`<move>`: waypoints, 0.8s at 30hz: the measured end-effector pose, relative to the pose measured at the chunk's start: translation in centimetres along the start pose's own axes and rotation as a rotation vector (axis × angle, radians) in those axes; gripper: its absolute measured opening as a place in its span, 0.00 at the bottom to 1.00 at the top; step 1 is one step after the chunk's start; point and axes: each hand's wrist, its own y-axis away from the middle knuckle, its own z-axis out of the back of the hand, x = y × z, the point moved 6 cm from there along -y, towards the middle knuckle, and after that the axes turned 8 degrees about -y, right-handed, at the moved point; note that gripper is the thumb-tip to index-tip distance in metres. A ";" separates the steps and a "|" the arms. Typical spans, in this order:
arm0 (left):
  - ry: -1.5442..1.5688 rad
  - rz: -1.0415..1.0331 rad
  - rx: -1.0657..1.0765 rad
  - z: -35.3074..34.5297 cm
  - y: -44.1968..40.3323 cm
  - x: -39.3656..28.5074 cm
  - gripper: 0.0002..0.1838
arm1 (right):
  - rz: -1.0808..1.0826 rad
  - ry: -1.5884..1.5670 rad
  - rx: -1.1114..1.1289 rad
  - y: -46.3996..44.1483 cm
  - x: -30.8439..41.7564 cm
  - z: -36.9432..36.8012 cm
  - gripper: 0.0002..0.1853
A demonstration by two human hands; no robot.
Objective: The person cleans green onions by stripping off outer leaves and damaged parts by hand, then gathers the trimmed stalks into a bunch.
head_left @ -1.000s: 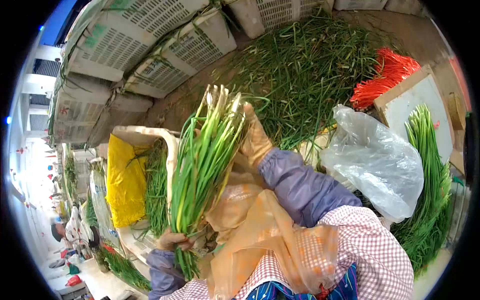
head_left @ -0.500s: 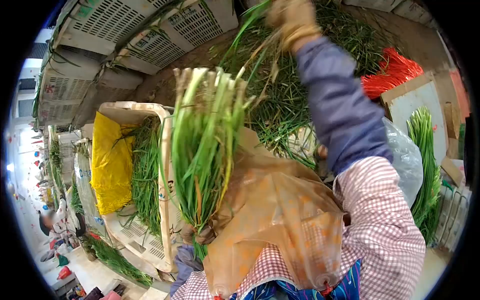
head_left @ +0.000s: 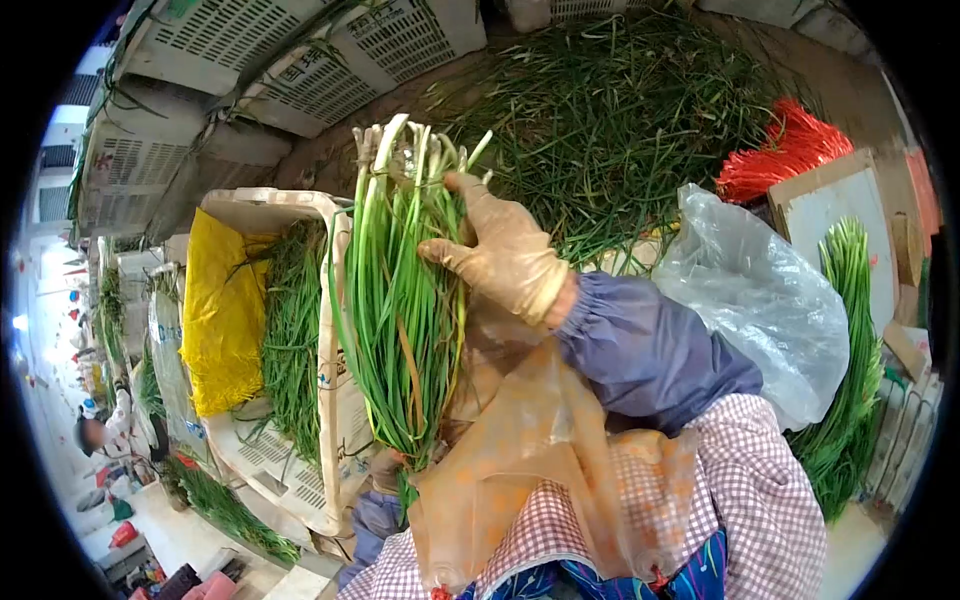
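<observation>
A bunch of long green stalks with pale root ends [head_left: 405, 300] stands upright in front of my apron. My left hand [head_left: 388, 470], partly hidden, is closed round its leafy lower end. Near the pale ends, my gloved right hand [head_left: 505, 250] lies against the right side of the bunch, thumb and fingers apart. Beside the bunch on the left is a white crate [head_left: 330, 400] holding more greens and a yellow woven cloth [head_left: 222, 320].
Loose green leaves [head_left: 610, 120] cover the floor ahead. At the right are red ties [head_left: 785, 150], a clear plastic bag [head_left: 755, 300], a board [head_left: 850, 215] and trimmed greens [head_left: 840, 430]. White crates [head_left: 370, 60] line the back left. A person [head_left: 100, 430] is far left.
My right hand swung up and away over the leaf pile with some strands, then came back to the bunch without them. My left hand kept its hold on the lower end.
</observation>
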 end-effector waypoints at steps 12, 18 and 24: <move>-0.025 0.017 0.014 -0.3 -0.9 -0.4 0.24 | 0.449 0.555 0.038 -2.5 -0.7 3.3 0.12; -0.041 0.028 0.005 -0.5 -1.2 -0.9 0.24 | 0.496 0.965 -0.318 -10.2 -7.0 17.1 0.10; -0.054 0.020 -0.001 -0.5 -1.2 -1.0 0.24 | -0.128 0.896 -0.048 -5.5 -9.0 19.4 0.25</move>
